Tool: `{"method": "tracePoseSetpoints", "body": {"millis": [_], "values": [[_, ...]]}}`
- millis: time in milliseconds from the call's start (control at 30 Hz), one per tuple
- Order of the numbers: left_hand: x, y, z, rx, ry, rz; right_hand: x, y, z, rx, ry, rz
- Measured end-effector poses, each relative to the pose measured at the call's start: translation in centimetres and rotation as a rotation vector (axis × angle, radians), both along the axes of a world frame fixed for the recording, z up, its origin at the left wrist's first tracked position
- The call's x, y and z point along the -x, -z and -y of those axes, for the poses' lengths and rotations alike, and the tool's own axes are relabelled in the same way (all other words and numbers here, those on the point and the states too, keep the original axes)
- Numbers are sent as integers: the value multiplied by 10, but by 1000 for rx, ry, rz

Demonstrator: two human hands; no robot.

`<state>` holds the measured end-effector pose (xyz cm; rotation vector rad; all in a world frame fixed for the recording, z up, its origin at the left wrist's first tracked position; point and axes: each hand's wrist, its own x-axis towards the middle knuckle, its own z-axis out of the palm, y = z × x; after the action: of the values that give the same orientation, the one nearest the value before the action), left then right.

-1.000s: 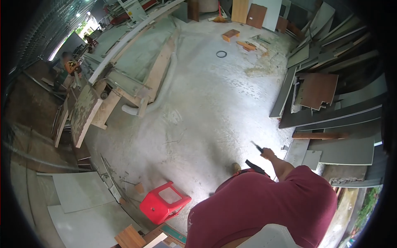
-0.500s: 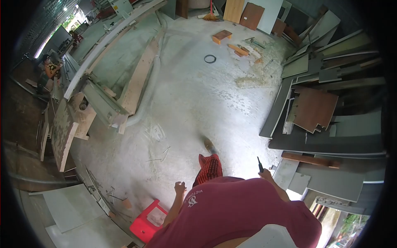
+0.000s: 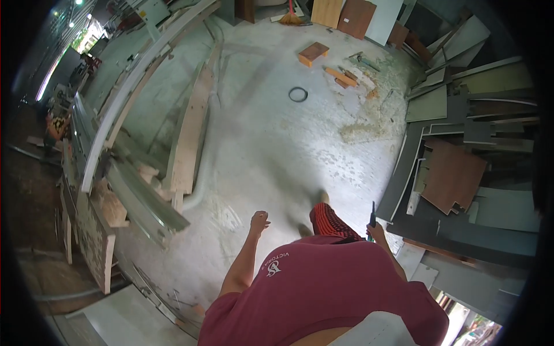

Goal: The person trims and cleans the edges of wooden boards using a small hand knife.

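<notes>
My left hand (image 3: pixel 260 221) hangs out in front of my body above the concrete floor (image 3: pixel 259 150), fingers curled in, with nothing visible in them. On the other side, my right hand (image 3: pixel 376 232) grips a slim black pointed tool (image 3: pixel 373 214) whose tip points away from me. Some teal shows at its lower end; its exact kind cannot be made out. Below, one leg in red and black patterned trousers (image 3: pixel 332 220) is stretched forward, the shoe (image 3: pixel 325 197) partly visible.
Long boards (image 3: pixel 193 130) and a metal rail (image 3: pixel 141 75) run along the left. Panels and a brown board (image 3: pixel 454 175) are stacked at right. Ahead lie a coiled ring (image 3: pixel 298 94), a small wooden stool (image 3: pixel 313 53) and wood scraps (image 3: pixel 340 76). A broom (image 3: pixel 290 18) stands far back.
I have stepped forward; the floor objects and boards have shifted in view. My left hand has swung forward and up. The red stool at lower left has gone out of sight.
</notes>
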<state>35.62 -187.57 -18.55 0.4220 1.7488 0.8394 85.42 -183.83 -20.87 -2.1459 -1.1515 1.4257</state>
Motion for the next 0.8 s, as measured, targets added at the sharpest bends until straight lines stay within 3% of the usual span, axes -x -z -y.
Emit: {"method": "tracePoseSetpoints", "body": {"millis": [100,133,200,233,267,333,400,433,467,500,533,567,600,667,800], "values": [[36,19,-63,8,0,7,28,48,-66,40,-112,5],[52,43,-76,-1,-13,25,47,23,-92,86,-196,133],[80,76,-92,-3,267,-233,71,11,-146,61,-280,163],[100,96,-103,32,828,-724,51,111,-164,10,-372,298],[118,135,-102,-48,711,-736,40,168,-187,-15,-460,439],[115,127,-118,227,442,-622,79,69,-265,195,-453,343],[131,120,-152,157,366,-578,113,7,-347,162,-398,343],[133,117,-171,83,312,-528,120,15,-388,73,-427,313],[135,91,-202,252,240,-382,111,67,-429,15,-429,249],[136,82,-230,216,259,-395,125,73,-473,-43,-384,227],[148,86,-258,175,275,-414,152,44,-519,-80,-367,185],[158,130,-277,45,474,-723,180,19,-561,-91,-333,174],[159,129,-310,41,460,-723,204,4,-601,-100,-343,176],[162,102,-377,106,256,-392,247,-8,-672,-183,-403,140],[206,98,-503,121,261,-336,314,8,-780,-196,-481,190]]}}
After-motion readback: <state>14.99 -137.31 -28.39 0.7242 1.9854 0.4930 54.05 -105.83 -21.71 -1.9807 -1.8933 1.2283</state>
